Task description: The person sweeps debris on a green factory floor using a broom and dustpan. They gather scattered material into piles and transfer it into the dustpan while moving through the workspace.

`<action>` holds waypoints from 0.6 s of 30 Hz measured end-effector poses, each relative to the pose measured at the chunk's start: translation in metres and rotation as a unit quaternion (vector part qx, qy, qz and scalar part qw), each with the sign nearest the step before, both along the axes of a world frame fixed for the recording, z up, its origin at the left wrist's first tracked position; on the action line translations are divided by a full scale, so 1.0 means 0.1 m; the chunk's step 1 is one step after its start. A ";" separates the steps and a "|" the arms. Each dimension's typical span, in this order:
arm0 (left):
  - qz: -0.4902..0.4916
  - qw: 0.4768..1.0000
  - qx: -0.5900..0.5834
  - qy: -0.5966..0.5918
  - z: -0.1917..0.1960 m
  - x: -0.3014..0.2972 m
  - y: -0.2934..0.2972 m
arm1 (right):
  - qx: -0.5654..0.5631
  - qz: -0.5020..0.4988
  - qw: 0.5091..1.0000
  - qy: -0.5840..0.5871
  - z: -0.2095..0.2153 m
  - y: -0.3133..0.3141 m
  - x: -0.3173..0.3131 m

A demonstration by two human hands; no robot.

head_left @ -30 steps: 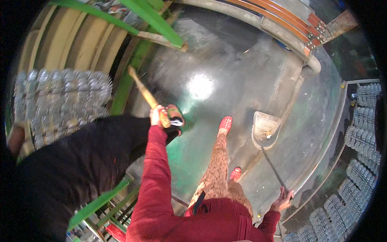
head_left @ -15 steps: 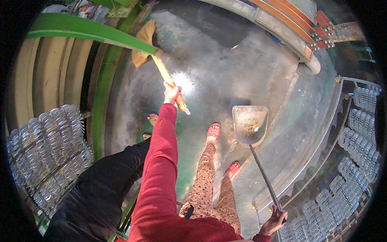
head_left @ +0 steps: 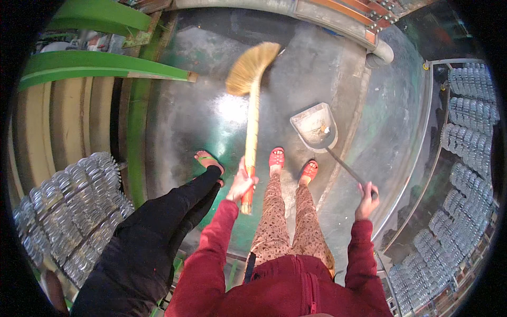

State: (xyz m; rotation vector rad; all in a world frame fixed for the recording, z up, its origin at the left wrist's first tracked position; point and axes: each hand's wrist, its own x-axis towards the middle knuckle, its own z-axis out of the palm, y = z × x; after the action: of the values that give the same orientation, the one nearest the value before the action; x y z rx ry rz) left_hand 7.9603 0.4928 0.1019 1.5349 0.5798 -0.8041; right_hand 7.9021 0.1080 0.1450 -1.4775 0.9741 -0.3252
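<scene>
My left hand (head_left: 242, 184) is wrapped round the red lower end of a broom's handle. The broom (head_left: 253, 111) points away from me, its tan, fan-shaped bristles spread over the floor ahead of my feet. Out to the right, my right hand (head_left: 366, 198) grips the end of a dark rod. That rod is the handle of a pale, worn dustpan (head_left: 303, 119), which lies front right of my feet. A little debris, with a small whitish piece (head_left: 326, 130), sits inside the pan.
Another person in black trousers (head_left: 142, 232) stands close on my left, wearing sandals. Racks of shiny metal parts flank me, one at left (head_left: 74, 211) and one at right (head_left: 454, 211). A green beam (head_left: 105, 64) juts in from the left; a thick pipe (head_left: 380, 53) is ahead right.
The broom has swung from the far left, by the green beam, to the middle, and my left hand has drawn nearer. The dustpan has turned and shifted left as my right hand moved forward.
</scene>
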 end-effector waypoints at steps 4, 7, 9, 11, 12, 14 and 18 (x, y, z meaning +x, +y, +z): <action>0.133 0.967 -0.195 0.093 0.77 -0.25 -0.18 | -0.023 0.048 0.998 0.033 -0.20 -0.05 0.53; 0.178 0.951 -0.237 0.091 1.12 -0.27 -0.22 | -0.101 0.104 0.985 0.095 -0.42 -0.13 0.74; 0.159 0.957 -0.231 0.069 1.27 -0.14 -0.23 | -0.157 0.119 0.972 0.126 -0.51 -0.17 0.83; 0.050 0.993 -0.109 -0.006 1.12 0.07 -0.20 | -0.202 0.120 0.960 0.150 -0.69 -0.22 0.88; 0.014 0.997 -0.070 -0.035 0.99 0.23 -0.18 | -0.224 0.121 0.954 0.161 -0.77 -0.25 0.92; -0.090 0.992 0.041 -0.081 0.84 0.62 -0.15 | -0.189 0.114 0.966 0.138 -0.82 -0.28 0.94; -0.244 0.946 0.191 -0.093 0.50 1.07 -0.27 | -0.174 0.137 0.966 0.132 -0.79 -0.26 0.90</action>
State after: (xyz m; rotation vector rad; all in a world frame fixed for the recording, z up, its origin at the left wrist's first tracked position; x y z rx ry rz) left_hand 8.0673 0.4660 0.1520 2.1348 0.2172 -0.9374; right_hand 7.9917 0.0824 0.0659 -1.9925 0.9359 -0.0990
